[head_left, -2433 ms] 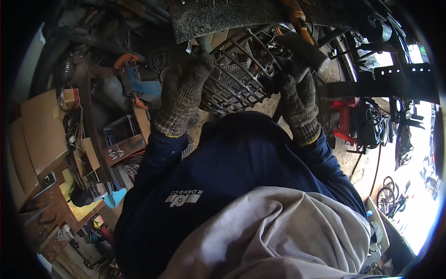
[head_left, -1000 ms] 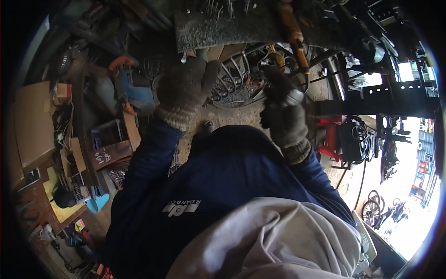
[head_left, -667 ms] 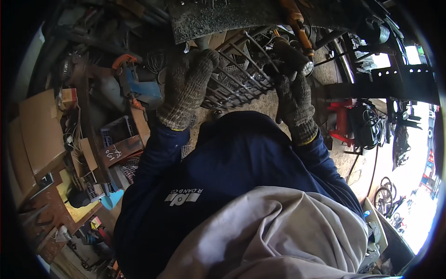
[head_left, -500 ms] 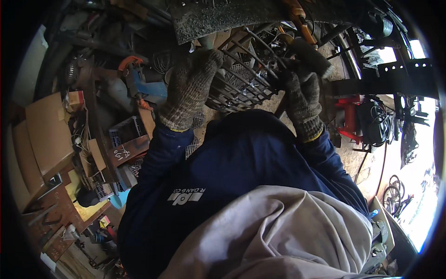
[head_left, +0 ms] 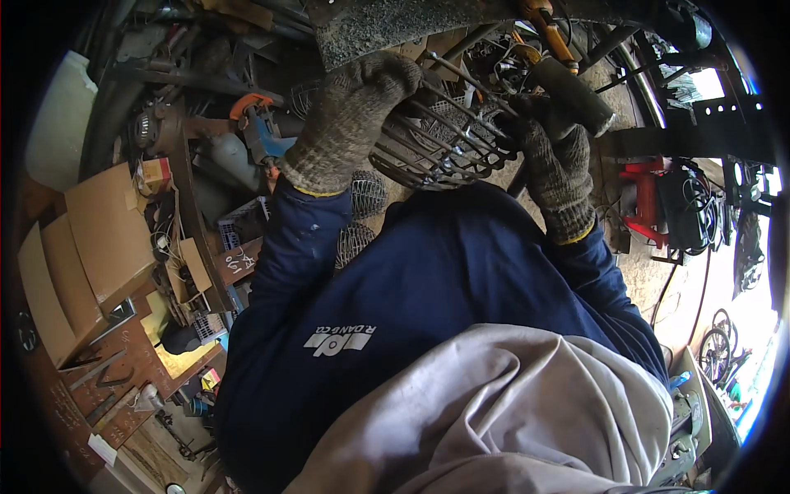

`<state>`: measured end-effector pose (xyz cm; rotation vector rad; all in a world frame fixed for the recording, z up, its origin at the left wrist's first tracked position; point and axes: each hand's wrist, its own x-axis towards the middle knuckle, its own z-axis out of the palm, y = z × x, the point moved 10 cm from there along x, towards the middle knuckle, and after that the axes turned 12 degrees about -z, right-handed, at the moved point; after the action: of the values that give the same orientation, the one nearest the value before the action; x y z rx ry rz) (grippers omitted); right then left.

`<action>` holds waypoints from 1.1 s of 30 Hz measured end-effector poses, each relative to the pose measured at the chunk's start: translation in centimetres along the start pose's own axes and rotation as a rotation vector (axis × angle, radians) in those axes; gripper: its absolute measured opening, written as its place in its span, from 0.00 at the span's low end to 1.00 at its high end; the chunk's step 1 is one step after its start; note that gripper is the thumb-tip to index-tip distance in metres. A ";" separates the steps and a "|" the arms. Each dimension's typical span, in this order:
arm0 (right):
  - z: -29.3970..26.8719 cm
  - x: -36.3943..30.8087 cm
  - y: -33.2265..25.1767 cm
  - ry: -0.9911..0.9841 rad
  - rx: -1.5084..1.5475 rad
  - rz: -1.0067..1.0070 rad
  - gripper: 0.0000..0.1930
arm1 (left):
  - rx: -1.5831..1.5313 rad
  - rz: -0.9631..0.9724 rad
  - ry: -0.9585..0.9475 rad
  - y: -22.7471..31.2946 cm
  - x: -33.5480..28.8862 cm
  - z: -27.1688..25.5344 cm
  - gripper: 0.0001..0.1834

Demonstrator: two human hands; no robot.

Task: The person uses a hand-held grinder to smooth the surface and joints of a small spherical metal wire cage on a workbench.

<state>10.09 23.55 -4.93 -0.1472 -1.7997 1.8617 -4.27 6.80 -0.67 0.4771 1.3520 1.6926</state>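
A cage of welded dark metal rods (head_left: 448,148), rounded and open-barred, is held tilted in front of my chest. My left hand (head_left: 350,115), in a brown knitted glove, is closed on its upper left edge. My right hand (head_left: 555,165), gloved alike, is at the cage's right side, closed round what looks like a mallet. The mallet's thick grey cylindrical head (head_left: 572,95) sticks out beyond the fingers; a dark handle shows below the hand. The glove hides most of the grip and whether those fingers also touch the rods.
Round wire baskets (head_left: 368,196) lie below my left forearm. A metal plate covered in grit (head_left: 395,33) is ahead, with an orange power tool (head_left: 550,33) beside it. A blue and orange tool (head_left: 259,132) and cardboard boxes (head_left: 107,239) are left; a red stand (head_left: 646,198) is right.
My view has shifted, so the surroundings sit further right. My left hand has risen slightly along the cage's edge. The mallet head has turned a little beside my right hand.
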 end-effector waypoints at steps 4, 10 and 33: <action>-0.1 -0.1 0.4 0.068 0.145 0.028 0.19 | 0.097 0.049 0.093 0.1 0.3 -0.5 0.15; -1.0 0.7 0.5 0.180 0.213 0.067 0.18 | 0.095 -0.004 0.161 -2.8 0.0 -5.7 0.16; -3.0 0.4 5.5 0.230 0.168 0.090 0.20 | -0.081 -0.115 0.187 -4.7 -2.7 -1.6 0.24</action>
<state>9.38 26.63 -10.32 -0.3698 -1.4980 1.9612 -2.14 3.75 -4.90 0.1939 1.4096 1.7219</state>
